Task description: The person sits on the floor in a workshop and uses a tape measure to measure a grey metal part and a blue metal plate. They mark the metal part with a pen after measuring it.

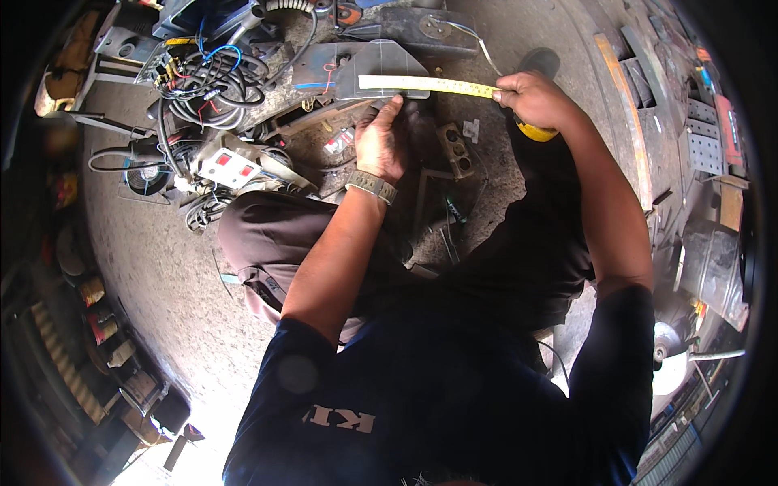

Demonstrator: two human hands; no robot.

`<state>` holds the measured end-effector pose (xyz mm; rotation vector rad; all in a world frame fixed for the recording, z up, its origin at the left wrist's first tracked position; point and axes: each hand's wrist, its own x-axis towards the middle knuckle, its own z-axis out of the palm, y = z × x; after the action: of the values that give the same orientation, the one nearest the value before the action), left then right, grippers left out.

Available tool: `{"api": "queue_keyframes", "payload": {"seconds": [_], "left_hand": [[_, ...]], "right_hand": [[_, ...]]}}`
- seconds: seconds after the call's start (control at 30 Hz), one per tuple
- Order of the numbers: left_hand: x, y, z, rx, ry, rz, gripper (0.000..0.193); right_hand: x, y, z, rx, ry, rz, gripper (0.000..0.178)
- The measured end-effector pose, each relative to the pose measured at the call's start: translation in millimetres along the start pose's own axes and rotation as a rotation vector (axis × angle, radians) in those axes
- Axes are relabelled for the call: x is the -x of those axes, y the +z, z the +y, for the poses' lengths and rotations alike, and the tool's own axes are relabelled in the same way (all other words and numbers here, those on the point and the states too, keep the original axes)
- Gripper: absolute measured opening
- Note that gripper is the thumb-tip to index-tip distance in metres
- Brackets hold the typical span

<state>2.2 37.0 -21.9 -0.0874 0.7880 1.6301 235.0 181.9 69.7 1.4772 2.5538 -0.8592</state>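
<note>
A dark grey metal plate (377, 61) with cut corners lies in front of me. Across it stretches the yellow blade (429, 83) of a tape measure, its free end on the plate. My right hand (531, 101) is closed on the tape measure, pinching the blade between thumb and fingers. Part of its yellow case (535, 132) shows below the palm. My left hand (381, 142) grips the plate's near edge, with the thumb tip at the rim just under the blade. The other fingers of that hand are mostly hidden in shadow.
Coiled black cables and bundled wires (215, 89) lie to the left, beside a pale box with red switches (229, 168). A metal block with round holes (455, 151) sits between my knees. Perforated metal plates (705, 138) and a long strip (624, 113) lie at right.
</note>
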Motion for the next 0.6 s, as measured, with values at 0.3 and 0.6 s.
{"api": "queue_keyframes", "payload": {"seconds": [0.3,0.6], "left_hand": [[-10.1,15.2,-16.8,-0.005,-0.006,-0.01,0.021],[-18.4,13.6,-15.2,0.107,-0.033,0.042,0.027]], "right_hand": [[0.9,-4.4,-5.6,0.048,0.03,-0.102,0.027],[-2.8,-1.6,6.6,0.032,-0.015,-0.096,0.028]]}}
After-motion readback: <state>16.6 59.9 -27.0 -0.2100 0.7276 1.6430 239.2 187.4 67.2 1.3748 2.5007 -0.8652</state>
